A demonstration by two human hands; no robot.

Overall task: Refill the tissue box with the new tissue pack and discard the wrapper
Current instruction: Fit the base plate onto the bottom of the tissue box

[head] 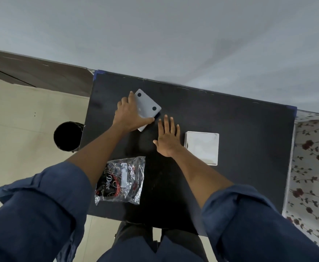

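Tissue box (147, 106), a flat grey square piece with rounded corners and two black round pads showing on its smooth face, lies turned at an angle near the far edge of the bench (230, 118). The left hand (130, 115) rests on its left side, fingers spread over the near and left edges, thumb along the near corner; whether it truly grips the piece, I cannot tell. The right hand (167, 137) lies just beside it, open and flat, fingers together, palm down on the matt black bench top. To the right sits a white square box (202, 147) with a smooth, plain surface. Nearer the body lies the tissue pack (121, 181), in crinkled clear plastic with dark red and black print. A round black bin (68, 136) stands on the tiled floor at left.
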